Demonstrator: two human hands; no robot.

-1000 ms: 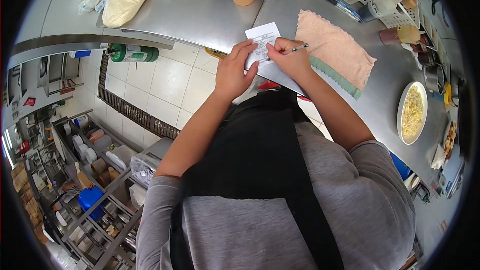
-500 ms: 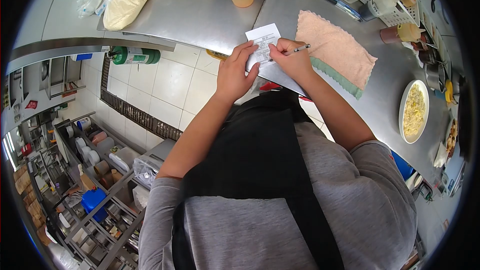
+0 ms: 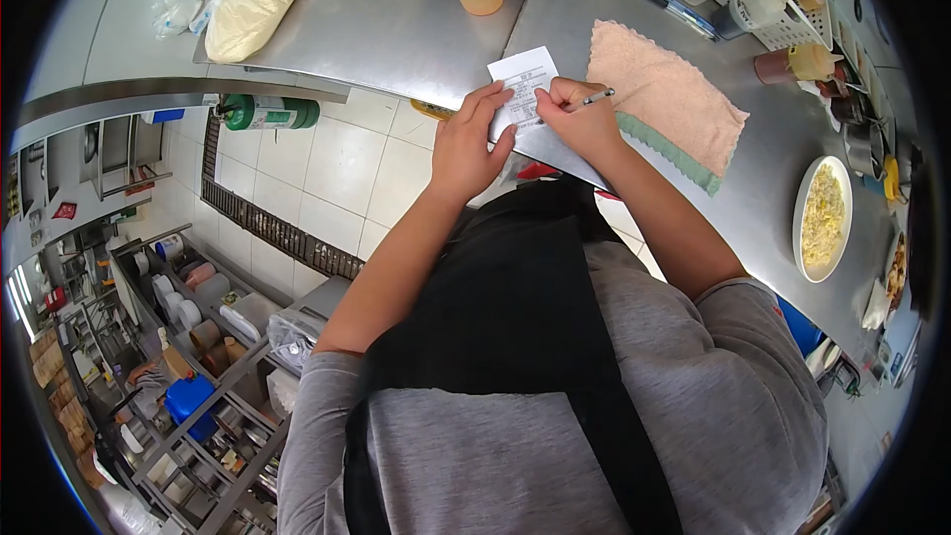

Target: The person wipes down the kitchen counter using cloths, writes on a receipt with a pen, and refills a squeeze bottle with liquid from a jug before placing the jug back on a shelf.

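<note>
While the right hand (image 3: 587, 126) pinches the pen (image 3: 598, 96) over the paper (image 3: 522, 63) at upper centre, the left hand (image 3: 466, 147), fingers loosely spread upon it, should press evenly, clear of the hidden tip.

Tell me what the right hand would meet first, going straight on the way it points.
Probably the left hand, whose fingers lie just ahead of the right hand across the paper slip; depth is unclear, so it might pass above.

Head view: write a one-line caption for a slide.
The left hand steadies a printed slip while the right holds a pen over it, beside a pink cloth.
</note>
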